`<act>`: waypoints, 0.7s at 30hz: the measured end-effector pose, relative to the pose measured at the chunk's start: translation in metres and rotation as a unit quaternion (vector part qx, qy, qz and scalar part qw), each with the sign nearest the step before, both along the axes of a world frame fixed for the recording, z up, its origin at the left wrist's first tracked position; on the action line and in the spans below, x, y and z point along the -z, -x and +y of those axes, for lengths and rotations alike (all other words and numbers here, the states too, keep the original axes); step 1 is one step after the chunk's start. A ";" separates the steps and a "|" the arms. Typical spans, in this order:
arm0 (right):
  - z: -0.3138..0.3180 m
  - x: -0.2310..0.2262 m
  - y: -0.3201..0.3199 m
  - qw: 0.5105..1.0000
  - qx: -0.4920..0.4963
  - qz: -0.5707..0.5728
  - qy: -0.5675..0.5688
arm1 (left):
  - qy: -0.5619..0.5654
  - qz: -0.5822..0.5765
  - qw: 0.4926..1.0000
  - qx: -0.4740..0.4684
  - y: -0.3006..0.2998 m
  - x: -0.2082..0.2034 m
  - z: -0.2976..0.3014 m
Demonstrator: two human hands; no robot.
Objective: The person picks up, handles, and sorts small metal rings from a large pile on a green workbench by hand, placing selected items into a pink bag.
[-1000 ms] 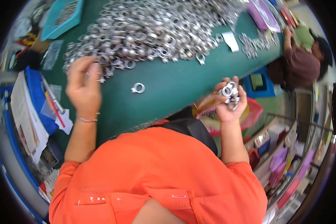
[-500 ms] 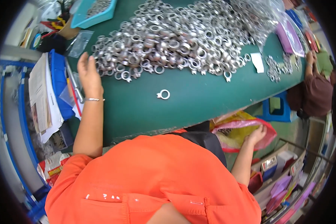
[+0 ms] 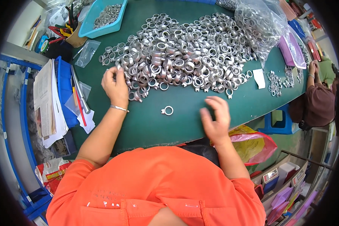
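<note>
The left hand (image 3: 116, 87), fingers loosely curled, is at the edge of the metal ring pile (image 3: 156, 58); I cannot tell whether it grips one. The right hand (image 3: 217, 119), half-open, looks empty, the lone ring (image 3: 165, 110) on the desk (image 3: 139, 128) to its left. A leftward sweep could knock that ring; raking could topple the loose heap.

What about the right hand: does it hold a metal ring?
No, the right hand is open over the green table, with no ring in it.
</note>
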State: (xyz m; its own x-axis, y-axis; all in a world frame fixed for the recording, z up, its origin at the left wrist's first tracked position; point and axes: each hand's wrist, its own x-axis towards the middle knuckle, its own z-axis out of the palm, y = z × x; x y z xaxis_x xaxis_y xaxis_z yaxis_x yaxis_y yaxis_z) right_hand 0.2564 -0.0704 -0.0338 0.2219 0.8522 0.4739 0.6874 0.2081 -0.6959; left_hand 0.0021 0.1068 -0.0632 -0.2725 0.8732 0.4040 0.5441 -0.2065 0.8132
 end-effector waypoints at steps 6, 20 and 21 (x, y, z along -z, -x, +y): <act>0.018 -0.010 0.039 0.965 -0.214 -0.137 0.063 | -0.008 -0.076 0.995 0.063 -0.044 -0.007 -0.041; 0.020 0.009 0.026 0.998 -0.057 -0.036 -0.022 | -0.111 0.270 0.895 0.336 -0.095 -0.034 -0.074; 0.022 0.010 0.015 0.997 -0.034 -0.055 -0.043 | -0.117 0.288 0.885 0.347 -0.099 -0.034 -0.068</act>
